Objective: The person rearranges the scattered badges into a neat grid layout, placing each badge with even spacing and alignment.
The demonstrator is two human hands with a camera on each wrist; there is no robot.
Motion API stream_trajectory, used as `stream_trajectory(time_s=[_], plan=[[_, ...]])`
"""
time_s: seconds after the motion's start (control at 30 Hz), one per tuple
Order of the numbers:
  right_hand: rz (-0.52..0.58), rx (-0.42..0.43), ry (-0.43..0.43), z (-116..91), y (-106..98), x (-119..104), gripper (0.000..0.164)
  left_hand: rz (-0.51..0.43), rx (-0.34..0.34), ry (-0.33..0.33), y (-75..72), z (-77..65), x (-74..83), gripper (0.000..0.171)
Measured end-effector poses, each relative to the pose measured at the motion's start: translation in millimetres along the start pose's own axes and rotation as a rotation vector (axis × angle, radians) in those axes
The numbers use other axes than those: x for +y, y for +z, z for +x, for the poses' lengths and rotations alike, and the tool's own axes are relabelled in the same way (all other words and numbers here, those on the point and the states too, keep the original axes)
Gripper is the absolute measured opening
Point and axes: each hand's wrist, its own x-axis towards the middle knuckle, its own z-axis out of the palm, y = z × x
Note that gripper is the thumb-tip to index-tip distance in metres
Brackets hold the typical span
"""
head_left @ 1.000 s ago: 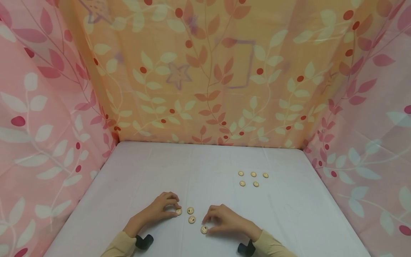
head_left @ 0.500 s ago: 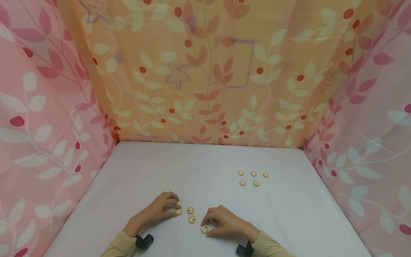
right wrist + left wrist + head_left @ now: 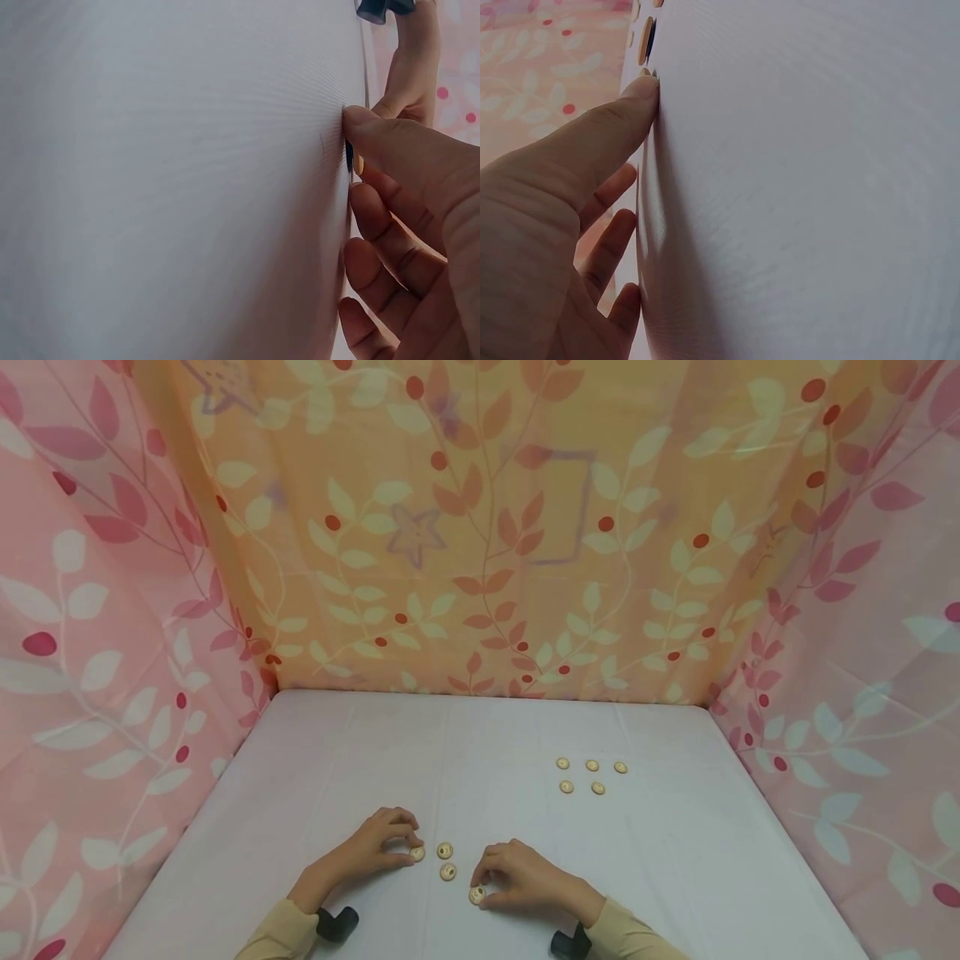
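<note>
In the head view my left hand (image 3: 369, 847) pinches a small round tan disc (image 3: 417, 854) between thumb and index finger, low at the table. The left wrist view shows that thumb (image 3: 641, 90) at the disc's edge, covering most of the disc. My right hand (image 3: 527, 877) holds another tan disc with dark marks (image 3: 477, 896) between thumb and index finger; its other fingers curl loosely. Two matching discs lie between the hands, one farther back (image 3: 445, 851) and one nearer (image 3: 447, 872).
Several similar discs lie in two short rows at the right rear of the white table (image 3: 360, 752), including one at the row's right end (image 3: 621, 767). Patterned curtains (image 3: 487, 527) enclose the back and sides. Each wrist carries a black device (image 3: 337, 925).
The right index finger has come down to the disc's edge, and the thumb has drawn slightly left against it. My left hand and the other discs have stayed in place.
</note>
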Motion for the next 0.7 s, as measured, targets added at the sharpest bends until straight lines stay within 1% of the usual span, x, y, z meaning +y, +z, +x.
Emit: stream_trajectory(time_s=[0.13,0.33,0.4,0.6,0.7], plan=[[-0.012,0.001,0.009,-0.1,0.1,-0.9,0.024,0.000,-0.006,-0.006,0.1,-0.3,-0.2,0.015],[-0.023,0.008,0.024,-0.3,1.7,0.2,0.023,0.005,0.009,0.006,0.1,-0.4,-0.4,0.015],[-0.016,0.009,0.028,-0.8,2.5,0.9,0.023,0.006,0.010,0.010,0.7,-0.5,-0.9,0.016],[0.024,0.011,0.049,-1.9,3.5,2.8,0.023,-0.008,-0.011,-0.018,3.1,-1.1,-2.6,0.016],[0.037,0.018,0.054,-2.7,3.4,3.5,0.023,-0.007,-0.013,-0.013,3.3,-0.7,-3.0,0.016]])
